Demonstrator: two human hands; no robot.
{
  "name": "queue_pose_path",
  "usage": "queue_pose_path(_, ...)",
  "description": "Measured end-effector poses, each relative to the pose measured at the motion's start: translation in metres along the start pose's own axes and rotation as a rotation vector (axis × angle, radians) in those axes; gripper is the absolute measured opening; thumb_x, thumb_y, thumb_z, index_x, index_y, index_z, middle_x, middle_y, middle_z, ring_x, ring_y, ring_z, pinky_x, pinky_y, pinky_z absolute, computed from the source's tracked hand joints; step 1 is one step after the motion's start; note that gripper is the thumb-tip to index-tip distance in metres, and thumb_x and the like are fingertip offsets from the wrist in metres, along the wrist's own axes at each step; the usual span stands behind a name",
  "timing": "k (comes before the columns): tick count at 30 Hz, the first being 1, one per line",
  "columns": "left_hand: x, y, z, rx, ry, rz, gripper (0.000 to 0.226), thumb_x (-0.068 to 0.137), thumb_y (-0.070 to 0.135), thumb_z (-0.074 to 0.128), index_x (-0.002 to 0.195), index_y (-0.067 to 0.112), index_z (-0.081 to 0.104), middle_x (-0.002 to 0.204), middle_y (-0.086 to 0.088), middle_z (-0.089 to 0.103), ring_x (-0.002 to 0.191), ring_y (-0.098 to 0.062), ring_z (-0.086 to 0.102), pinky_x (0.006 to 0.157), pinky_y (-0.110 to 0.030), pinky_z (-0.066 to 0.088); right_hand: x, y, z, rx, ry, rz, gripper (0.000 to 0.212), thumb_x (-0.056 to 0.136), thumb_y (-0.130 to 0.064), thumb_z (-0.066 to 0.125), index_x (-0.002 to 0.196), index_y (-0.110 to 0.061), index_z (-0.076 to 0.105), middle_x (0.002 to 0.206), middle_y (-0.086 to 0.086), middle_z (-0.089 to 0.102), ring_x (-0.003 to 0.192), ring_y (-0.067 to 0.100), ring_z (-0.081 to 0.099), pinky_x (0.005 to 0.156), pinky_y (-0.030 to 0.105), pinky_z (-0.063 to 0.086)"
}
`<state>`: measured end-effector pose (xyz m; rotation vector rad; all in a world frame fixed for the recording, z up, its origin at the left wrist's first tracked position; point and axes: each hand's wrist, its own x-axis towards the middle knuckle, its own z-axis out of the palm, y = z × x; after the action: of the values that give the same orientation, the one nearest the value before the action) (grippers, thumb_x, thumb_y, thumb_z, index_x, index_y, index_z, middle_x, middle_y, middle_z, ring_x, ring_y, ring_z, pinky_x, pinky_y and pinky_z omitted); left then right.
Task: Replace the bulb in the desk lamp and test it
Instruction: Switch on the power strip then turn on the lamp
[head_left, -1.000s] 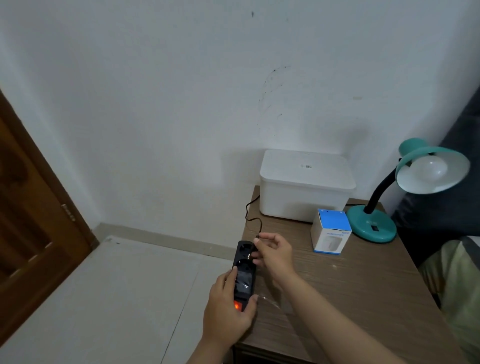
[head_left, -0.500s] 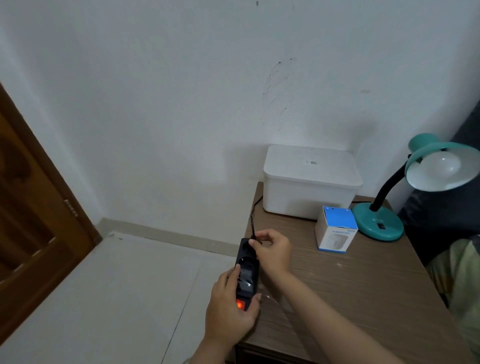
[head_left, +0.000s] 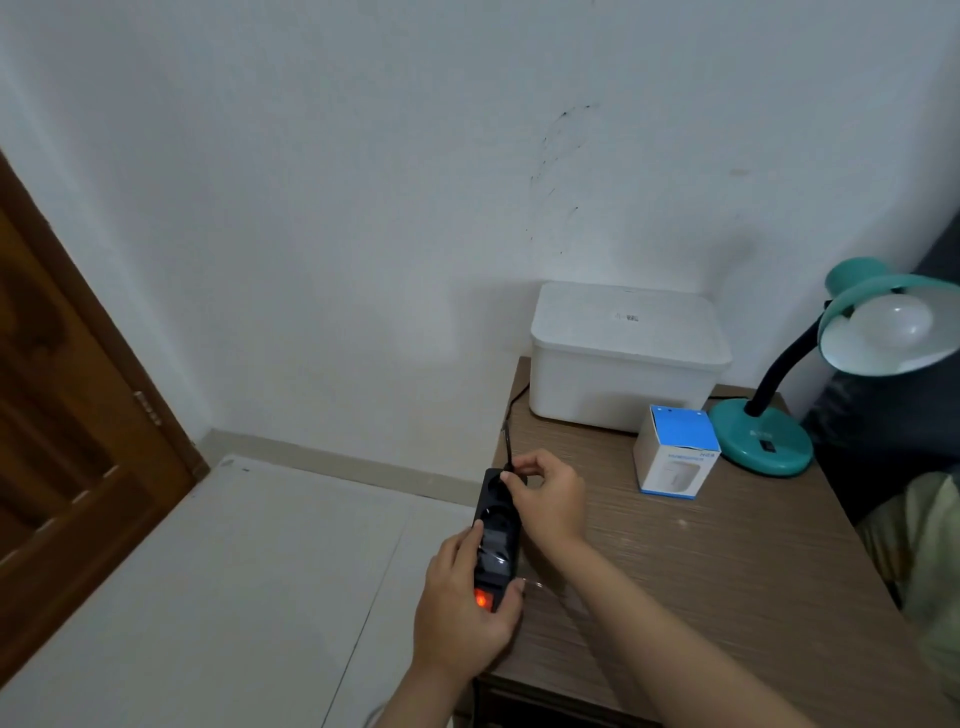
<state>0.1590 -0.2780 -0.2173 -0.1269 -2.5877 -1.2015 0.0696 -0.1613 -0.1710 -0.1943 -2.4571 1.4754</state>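
Left hand (head_left: 464, 608): wrapped round the near end of the black power strip (head_left: 496, 540), thumb lying along its left edge, fingers curled under and round the right side, beside the glowing red switch (head_left: 482, 600).
Right hand (head_left: 548, 496): at the far end of the strip, thumb and forefinger closed in a pinch on the lamp's plug (head_left: 508, 475); the other fingers are loosely curled. How far the plug sits in the socket I cannot tell, the hand hides it.
Cord (head_left: 511, 410): thin and black, running from the pinched plug up along the counter's left edge to behind the white box.
Power strip: held at the front-left corner of the wooden counter (head_left: 727, 571), lengthwise away from the person, with one round socket showing between the two hands.
Desk lamp (head_left: 810, 384): teal, standing at the back right of the counter, black gooseneck bent so the shade faces the person.
Bulb (head_left: 891, 319): white, seated in the shade, not lit.
Bulb carton (head_left: 678, 451): white with a blue top, just beside the lamp's base.
White lidded box (head_left: 626, 358): against the wall, behind the carton.
Door (head_left: 67, 415): brown wood, at far left.
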Motion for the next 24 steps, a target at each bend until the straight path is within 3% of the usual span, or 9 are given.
queue_pose_path(10, 0.0006, -0.0005, 0.0009, 0.009, 0.008, 0.011, 0.073, 0.071, 0.053, 0.059, 0.134, 0.020, 0.044, 0.122, 0.006, 0.052, 0.111, -0.010, 0.052, 0.088, -0.029, 0.052, 0.0044, 0.0013, -0.0040, -0.022, -0.073, -0.028, 0.023, 0.070, -0.021, 0.078, 0.067, -0.032, 0.058, 0.071, -0.012, 0.065, 0.071, 0.004, 0.062, 0.066, 0.025, 0.051)
queue_pose_path(15, 0.0006, 0.0003, -0.0006, 0.002, -0.001, 0.009, 0.072, 0.072, 0.052, 0.059, 0.135, 0.020, 0.043, 0.122, 0.007, 0.052, 0.112, -0.009, 0.051, 0.089, -0.028, 0.051, 0.0018, -0.0017, -0.0045, -0.078, -0.098, -0.051, 0.014, 0.076, -0.021, 0.074, 0.074, -0.026, 0.061, 0.073, -0.013, 0.062, 0.072, 0.004, 0.059, 0.062, 0.020, 0.047)
queue_pose_path(19, 0.0001, 0.0019, -0.0016, 0.001, 0.003, 0.010, 0.072, 0.072, 0.052, 0.059, 0.134, 0.020, 0.044, 0.122, 0.007, 0.052, 0.111, -0.009, 0.051, 0.090, -0.026, 0.050, 0.0016, 0.0033, -0.0017, -0.094, -0.031, -0.049, 0.009, 0.078, -0.020, 0.071, 0.082, -0.023, 0.063, 0.081, -0.008, 0.064, 0.079, 0.010, 0.061, 0.069, 0.029, 0.052)
queue_pose_path(24, 0.0003, 0.0020, -0.0012, 0.008, -0.005, 0.008, 0.072, 0.072, 0.053, 0.059, 0.134, 0.019, 0.043, 0.121, 0.008, 0.052, 0.111, -0.008, 0.051, 0.088, -0.020, 0.046, 0.0044, 0.0036, -0.0023, -0.102, -0.052, -0.060, 0.009, 0.076, -0.019, 0.071, 0.077, -0.023, 0.063, 0.076, -0.008, 0.064, 0.077, 0.011, 0.061, 0.068, 0.029, 0.051)
